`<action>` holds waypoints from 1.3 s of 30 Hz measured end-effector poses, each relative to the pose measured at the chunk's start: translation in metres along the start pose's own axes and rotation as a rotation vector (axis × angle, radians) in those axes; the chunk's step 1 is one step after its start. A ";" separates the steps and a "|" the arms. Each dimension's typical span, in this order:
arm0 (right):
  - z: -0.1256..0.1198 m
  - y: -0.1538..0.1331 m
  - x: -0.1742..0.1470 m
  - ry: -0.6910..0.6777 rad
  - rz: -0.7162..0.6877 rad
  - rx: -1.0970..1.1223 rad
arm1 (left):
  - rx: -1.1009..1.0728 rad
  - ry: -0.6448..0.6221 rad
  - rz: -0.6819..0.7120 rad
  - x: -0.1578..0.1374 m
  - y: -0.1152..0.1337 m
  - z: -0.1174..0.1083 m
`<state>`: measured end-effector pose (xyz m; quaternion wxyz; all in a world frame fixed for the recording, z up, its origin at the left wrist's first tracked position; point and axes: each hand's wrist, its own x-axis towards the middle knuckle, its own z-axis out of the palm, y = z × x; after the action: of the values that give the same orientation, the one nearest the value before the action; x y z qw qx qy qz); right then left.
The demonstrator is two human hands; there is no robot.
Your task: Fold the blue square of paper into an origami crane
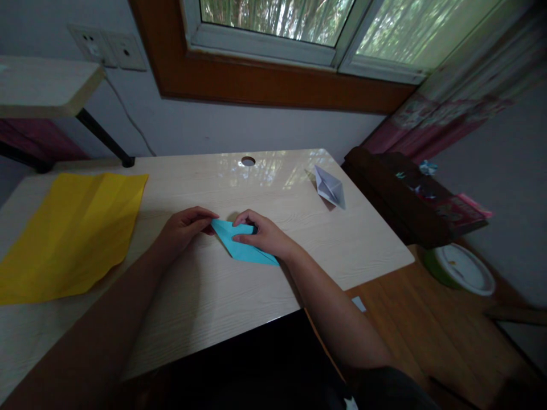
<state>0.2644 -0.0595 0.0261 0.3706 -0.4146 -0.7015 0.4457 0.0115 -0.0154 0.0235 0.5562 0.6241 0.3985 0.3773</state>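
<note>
A folded sheet of light blue paper (243,249) lies slanted on the desk in front of me, with a pointed tip at its upper left. My left hand (187,226) pinches that tip between thumb and fingers. Over the paper's right half, my right hand (262,233) curls with its thumb and index finger on the folded edge. Part of the paper is hidden under the right hand. Farther off to the right stands a folded white paper shape (329,187), apart from both hands.
A large yellow sheet (77,233) covers the desk's left side. A raised shelf (47,85) on black legs stands at the back left. The desk (192,182) has a round cable hole (248,161) near the wall. Beyond its right edge are a dark cabinet (380,188) and a round bin (464,269).
</note>
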 end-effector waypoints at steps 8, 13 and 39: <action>0.003 -0.001 0.001 0.033 0.086 0.161 | -0.012 0.110 0.006 0.001 0.001 0.002; 0.004 -0.001 0.004 0.117 0.180 0.294 | -0.150 0.036 -0.005 0.003 0.001 0.006; 0.008 0.001 0.008 0.236 0.221 0.119 | 0.099 -0.140 -0.189 -0.006 0.003 0.025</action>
<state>0.2541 -0.0543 0.0238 0.4228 -0.5160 -0.5756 0.4729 0.0318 -0.0308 0.0239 0.5844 0.6350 0.4340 0.2586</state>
